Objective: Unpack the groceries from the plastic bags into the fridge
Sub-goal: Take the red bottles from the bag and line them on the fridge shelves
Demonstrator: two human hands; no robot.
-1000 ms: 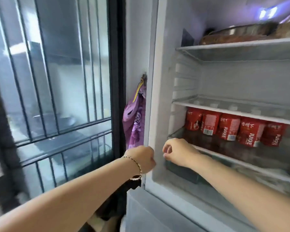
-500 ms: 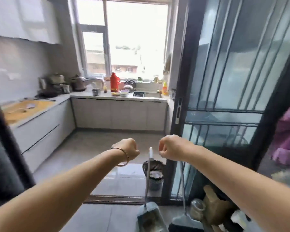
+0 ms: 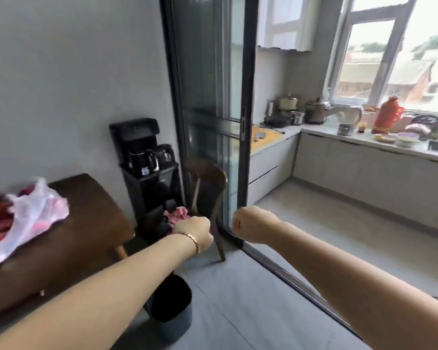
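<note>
With the fingers of left hand (image 3: pixel 194 233) and right hand (image 3: pixel 253 224) clenched on nothing, fetching is judged in hand: the plastic bag (image 3: pixel 28 213), on the table (image 3: pixel 86 223) left of them, is to be reached and grasped.

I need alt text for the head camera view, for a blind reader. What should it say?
Two bare arms reach forward, left hand and right hand closed in empty fists. At left, a plastic bag of red groceries lies on a dark wooden table; a sliding glass door stands open to a kitchen.
</note>
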